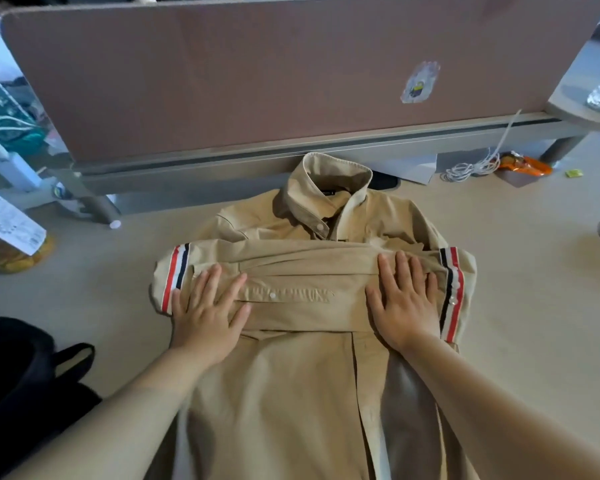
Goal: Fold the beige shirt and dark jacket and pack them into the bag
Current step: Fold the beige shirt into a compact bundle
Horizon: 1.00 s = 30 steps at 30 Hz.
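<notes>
Two bare hands lie flat on a beige cotton button-up shirt (291, 393) spread front-up on a pale beige tabletop (516, 271). The shirt's collar (336, 171) stands up at the far end, close to the foot of a brown fabric divider panel (257, 81) that bears a small pale sticker (420, 83). Both sleeves are folded across the chest in a horizontal band, and a red, white and navy striped cuff shows at each end of it, one on the left (177, 275) and one on the right (452, 292).

The left hand (207, 315) presses on the band just inside the left cuff, fingers straight and spread, holding nothing. The right hand (404, 299) presses the band beside the right cuff in the same way, palm down and fingers extended. The shirt's lower body runs between the two forearms toward the near edge of the view.

A heap of black fabric with a strap-like loop (21, 375) sits at the lower left, apart from the shirt; I cannot tell whether it is the jacket or the bag. A coiled white cable (468, 169) and a crumpled orange packet (523, 166) lie near the panel on the right.
</notes>
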Motion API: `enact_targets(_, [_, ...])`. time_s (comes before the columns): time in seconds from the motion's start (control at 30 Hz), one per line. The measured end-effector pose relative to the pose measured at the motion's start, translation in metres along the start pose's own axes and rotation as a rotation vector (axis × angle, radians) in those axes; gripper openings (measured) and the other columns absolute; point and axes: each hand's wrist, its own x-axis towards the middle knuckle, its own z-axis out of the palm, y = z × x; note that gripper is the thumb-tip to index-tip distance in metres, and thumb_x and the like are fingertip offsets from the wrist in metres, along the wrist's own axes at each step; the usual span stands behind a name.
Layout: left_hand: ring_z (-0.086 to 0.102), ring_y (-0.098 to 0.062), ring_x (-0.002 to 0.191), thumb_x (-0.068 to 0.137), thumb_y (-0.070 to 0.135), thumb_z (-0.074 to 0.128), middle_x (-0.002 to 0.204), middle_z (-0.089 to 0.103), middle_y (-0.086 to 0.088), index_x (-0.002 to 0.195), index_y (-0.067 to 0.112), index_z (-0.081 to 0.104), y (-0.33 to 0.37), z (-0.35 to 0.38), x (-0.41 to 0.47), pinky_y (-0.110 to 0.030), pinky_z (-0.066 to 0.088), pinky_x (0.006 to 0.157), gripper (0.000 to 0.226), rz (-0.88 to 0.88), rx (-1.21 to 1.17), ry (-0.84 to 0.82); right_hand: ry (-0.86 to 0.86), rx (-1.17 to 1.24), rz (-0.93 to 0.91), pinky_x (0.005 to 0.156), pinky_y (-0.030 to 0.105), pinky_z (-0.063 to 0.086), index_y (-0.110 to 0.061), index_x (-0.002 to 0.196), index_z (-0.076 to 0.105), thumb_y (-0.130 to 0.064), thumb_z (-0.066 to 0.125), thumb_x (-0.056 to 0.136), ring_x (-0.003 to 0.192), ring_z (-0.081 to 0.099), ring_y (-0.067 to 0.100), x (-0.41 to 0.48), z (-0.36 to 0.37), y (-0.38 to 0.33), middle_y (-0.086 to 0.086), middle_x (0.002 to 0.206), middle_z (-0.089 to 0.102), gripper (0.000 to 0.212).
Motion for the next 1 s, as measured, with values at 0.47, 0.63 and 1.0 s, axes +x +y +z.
enact_targets(0.47, [0.018,-0.027,0.145,0.093,0.054,0.038,0.159,0.016,-0.008,0.152,0.025,-0.002,-0.019,0.016,-0.166,-0.044,0.027,0.114,0.078,-0.192,-0.15,-0.052,0.117,0.263,0.582,0.092,0.04,0.043,-0.014,0.129,0.044,-0.044,0.052,0.088,0.109,0.047,0.031,-0.223,0.006,0.057,0.013,0.123,0.048,0.051])
enact_targets(0.63, [0.048,-0.03,0.124,0.085,0.05,0.055,0.141,0.045,-0.012,0.146,0.012,0.03,-0.006,0.012,-0.223,-0.042,0.047,0.095,0.076,-0.464,-0.228,-0.033,0.074,0.388,0.666,0.071,0.039,0.052,-0.012,0.093,0.049,-0.029,0.057,0.08,0.08,0.054,0.028,-0.291,0.009,0.058,0.01,0.091,0.056,0.023])
enact_targets(1.0, [0.058,-0.031,0.104,0.1,0.044,0.038,0.115,0.062,-0.011,0.129,0.011,0.053,-0.011,0.001,-0.321,-0.036,0.047,0.081,0.046,-0.533,-0.987,0.02,-0.049,1.437,0.683,0.075,0.044,0.051,0.0,0.109,0.063,-0.026,0.069,0.085,0.089,0.063,0.036,-0.354,-0.015,0.098,0.021,0.101,0.068,0.036])
